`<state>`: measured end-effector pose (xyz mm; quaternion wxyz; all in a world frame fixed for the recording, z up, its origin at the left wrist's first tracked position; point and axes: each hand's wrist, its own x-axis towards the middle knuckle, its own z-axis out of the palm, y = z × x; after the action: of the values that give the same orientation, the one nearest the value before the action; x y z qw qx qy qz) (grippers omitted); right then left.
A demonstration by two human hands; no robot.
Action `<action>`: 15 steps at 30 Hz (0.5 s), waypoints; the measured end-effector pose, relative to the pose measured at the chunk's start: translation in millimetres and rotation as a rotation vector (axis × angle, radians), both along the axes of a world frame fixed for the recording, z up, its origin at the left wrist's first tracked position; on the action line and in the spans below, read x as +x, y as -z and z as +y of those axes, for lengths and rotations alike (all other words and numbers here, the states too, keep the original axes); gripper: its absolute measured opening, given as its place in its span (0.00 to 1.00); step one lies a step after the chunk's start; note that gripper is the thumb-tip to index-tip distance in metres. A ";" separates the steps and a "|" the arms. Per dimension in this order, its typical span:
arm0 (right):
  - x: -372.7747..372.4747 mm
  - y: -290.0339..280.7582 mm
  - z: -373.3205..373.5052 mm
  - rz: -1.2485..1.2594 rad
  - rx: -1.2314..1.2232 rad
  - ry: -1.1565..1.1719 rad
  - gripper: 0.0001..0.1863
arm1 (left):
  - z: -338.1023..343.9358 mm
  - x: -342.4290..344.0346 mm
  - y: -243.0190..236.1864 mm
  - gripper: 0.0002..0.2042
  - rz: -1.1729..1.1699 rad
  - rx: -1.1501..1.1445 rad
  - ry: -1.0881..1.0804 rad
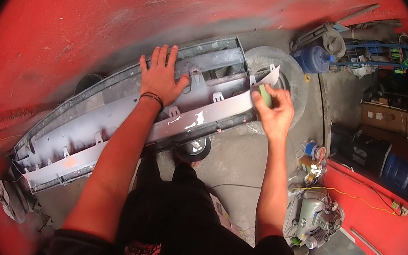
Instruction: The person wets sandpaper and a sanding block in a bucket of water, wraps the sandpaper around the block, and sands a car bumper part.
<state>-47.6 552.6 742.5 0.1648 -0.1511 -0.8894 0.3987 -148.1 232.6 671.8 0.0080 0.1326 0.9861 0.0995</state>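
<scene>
My left hand (162, 80), a dark band on its wrist, lies with fingers spread on the grey backing behind a long strip. That pale grey car trim strip (190, 114) slants from lower left to upper right, with small tabs along its upper edge and several white and pinkish patches on its face. Near its right end, my right hand (278, 112) grips a green sanding pad (265, 95) between thumb and fingers and holds it against the strip. Underneath is a long metal frame (98, 87) with a dusty rim.
A tire (292, 95) lies under the frame's right end, and a dark round can (195, 149) stands below the strip. The red wall (111, 9) rises behind. To the right are a blue water jug (314, 59), a blue rack (381, 55), small cans (314, 151) and a compressor (316, 218).
</scene>
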 end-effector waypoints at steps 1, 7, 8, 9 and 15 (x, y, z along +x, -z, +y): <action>-12.4 0.7 6.4 0.049 0.099 -0.005 0.21 | 3.6 -2.4 0.7 0.45 0.005 0.011 0.002; -26.9 4.2 2.2 -0.029 0.211 0.121 0.23 | 1.2 -3.8 5.2 0.45 0.011 0.006 -0.002; -17.8 8.5 -0.6 0.005 0.182 0.116 0.23 | 1.3 -5.8 3.8 0.45 0.012 0.006 -0.008; -8.8 10.9 0.7 0.035 0.158 0.120 0.23 | 4.2 -6.8 -0.8 0.44 0.023 -0.004 0.000; -47.7 10.0 7.1 -0.034 0.346 0.246 0.23 | 4.3 -5.1 4.0 0.44 0.015 0.001 0.003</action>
<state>-95.3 559.7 732.5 0.2205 -0.2346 -0.9221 0.2145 -153.2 236.9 667.8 0.0006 0.1349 0.9859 0.0990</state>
